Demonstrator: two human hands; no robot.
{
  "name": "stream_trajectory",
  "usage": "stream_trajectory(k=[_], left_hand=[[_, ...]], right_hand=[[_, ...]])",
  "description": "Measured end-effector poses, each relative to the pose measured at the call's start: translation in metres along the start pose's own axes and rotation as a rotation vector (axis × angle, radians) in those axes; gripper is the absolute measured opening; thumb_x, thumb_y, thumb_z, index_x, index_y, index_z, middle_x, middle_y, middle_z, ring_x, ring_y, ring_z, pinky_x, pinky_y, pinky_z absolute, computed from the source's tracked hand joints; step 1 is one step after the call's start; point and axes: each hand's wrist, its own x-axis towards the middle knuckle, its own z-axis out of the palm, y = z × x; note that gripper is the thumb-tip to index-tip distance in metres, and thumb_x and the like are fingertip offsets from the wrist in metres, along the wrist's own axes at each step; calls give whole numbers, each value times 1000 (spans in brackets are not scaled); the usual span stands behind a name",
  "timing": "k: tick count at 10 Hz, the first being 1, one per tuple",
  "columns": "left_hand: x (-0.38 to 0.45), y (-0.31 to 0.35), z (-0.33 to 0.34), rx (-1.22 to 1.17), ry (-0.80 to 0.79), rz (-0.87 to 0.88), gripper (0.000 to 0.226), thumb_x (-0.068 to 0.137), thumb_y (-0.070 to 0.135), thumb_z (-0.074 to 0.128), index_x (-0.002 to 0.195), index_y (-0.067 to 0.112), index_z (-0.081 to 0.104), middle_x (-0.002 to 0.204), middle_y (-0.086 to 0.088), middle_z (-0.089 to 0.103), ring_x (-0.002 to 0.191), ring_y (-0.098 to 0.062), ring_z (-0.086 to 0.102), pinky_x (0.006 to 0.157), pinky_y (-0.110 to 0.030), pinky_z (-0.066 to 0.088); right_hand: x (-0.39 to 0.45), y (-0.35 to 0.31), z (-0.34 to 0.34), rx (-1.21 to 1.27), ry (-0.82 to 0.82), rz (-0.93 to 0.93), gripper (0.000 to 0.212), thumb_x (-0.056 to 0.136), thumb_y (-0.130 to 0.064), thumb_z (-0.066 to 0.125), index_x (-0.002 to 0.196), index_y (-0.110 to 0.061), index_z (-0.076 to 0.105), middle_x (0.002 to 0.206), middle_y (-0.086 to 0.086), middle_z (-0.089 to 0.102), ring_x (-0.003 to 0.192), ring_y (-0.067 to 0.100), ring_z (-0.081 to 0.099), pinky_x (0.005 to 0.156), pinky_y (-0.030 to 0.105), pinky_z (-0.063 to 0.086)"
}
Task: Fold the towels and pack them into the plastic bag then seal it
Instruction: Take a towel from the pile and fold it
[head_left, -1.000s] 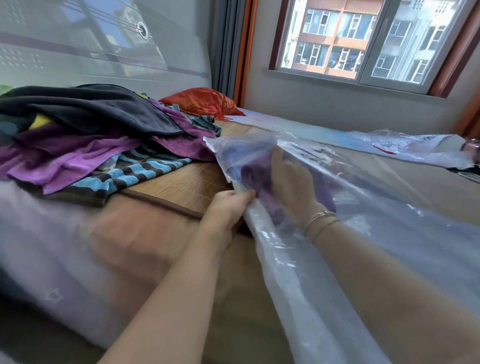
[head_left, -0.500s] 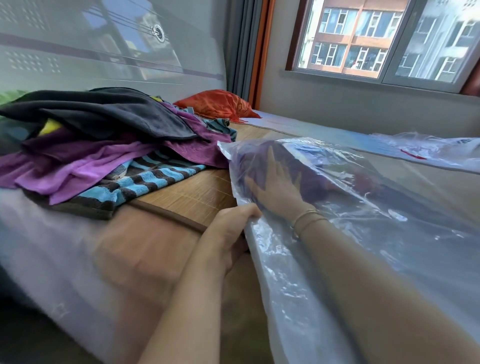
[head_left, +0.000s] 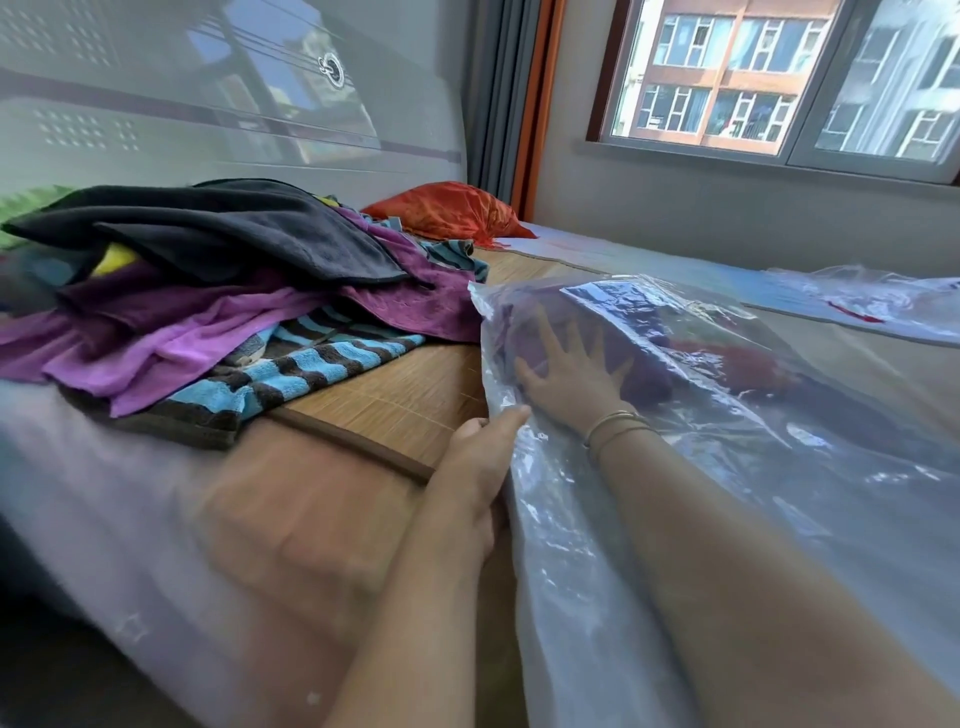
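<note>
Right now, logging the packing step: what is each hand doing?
Left hand: grips the plastic bag edge.
Right hand: inside the bag, fingers spread flat, pressing the purple towel.

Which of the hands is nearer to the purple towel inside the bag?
Right. The right hand lies flat on the purple towel inside the bag; the left hand grips its edge outside.

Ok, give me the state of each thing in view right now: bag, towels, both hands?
plastic bag: open, unsealed, lying on the bed
purple towel: folded, inside the bag
red item: inside the bag, blurred through plastic
towel pile: unfolded, heaped outside the bag
left hand: grips the bag's edge
right hand: inside the bag, fingers spread flat on the purple towel
</note>
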Motion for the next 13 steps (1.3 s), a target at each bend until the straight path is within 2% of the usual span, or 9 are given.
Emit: stream_trajectory(k=[2,4,5,6,7,8,9,12,13], left_hand=[[-6,4,2,32,-14,-24,36,95,21,55,123,-2,58,113,-24,67,105,-40,65,86,-46,54],[-44,-2,1,117,27,8,33,93,19,56,119,-1,62,96,-14,69,75,-23,63,61,-28,52],[-73,-8,0,192,45,15,32,92,19,58,119,3,59,100,-12,70,77,-23,65,57,-27,52],[-99,-15,1,317,45,26,35,90,20,58,121,4,55,112,-15,67,101,-30,65,86,-41,55],[-114,-19,0,382,29,35,33,92,21,58,121,5,54,113,-14,67,98,-27,65,82,-41,56],[-118,-17,0,355,-4,48,29,95,17,56,120,4,52,99,-10,67,76,-20,65,55,-29,54],[-108,-17,2,324,14,60,35,94,17,58,125,5,49,108,-13,67,74,-19,63,57,-28,54],[-52,-8,9,352,99,25,35,91,19,61,124,14,49,115,-10,62,100,-25,63,81,-37,55],[-46,-6,5,372,59,31,32,92,21,62,120,19,47,103,-3,61,97,-23,62,72,-32,53]], right_hand=[[-17,18,-15,-47,-49,-95,64,96,-60,22,149,-45,-12,163,-4,-7,148,32,-13,110,68,-5],[-109,28,-45,-101,-144,-182,67,95,-54,27,152,-39,-4,162,-2,-11,147,31,-15,113,66,-2],[-161,34,-58,-238,-198,-259,59,97,-44,34,151,-38,8,161,-1,-15,146,37,-17,109,72,1],[-212,35,-62,-276,-298,-265,57,100,-49,30,149,-41,3,159,-7,-16,145,37,-15,107,71,5],[-236,36,-51,-143,-320,-194,95,70,-88,-7,151,-40,3,162,-2,-7,148,32,-10,113,66,3],[-228,42,-36,-110,-294,-119,100,71,-85,-9,154,-32,8,163,6,-2,149,33,-6,116,59,6],[-213,37,-33,-102,-275,-127,65,94,-66,16,152,-40,1,162,1,-9,148,31,-12,112,67,-4],[-132,46,-32,-58,-375,-72,63,92,-70,11,149,-48,-3,161,-7,-12,147,29,-16,107,69,-9],[-122,50,-35,-29,-354,-49,60,96,-64,14,151,-45,-1,162,-3,-9,147,29,-15,109,66,-8]])
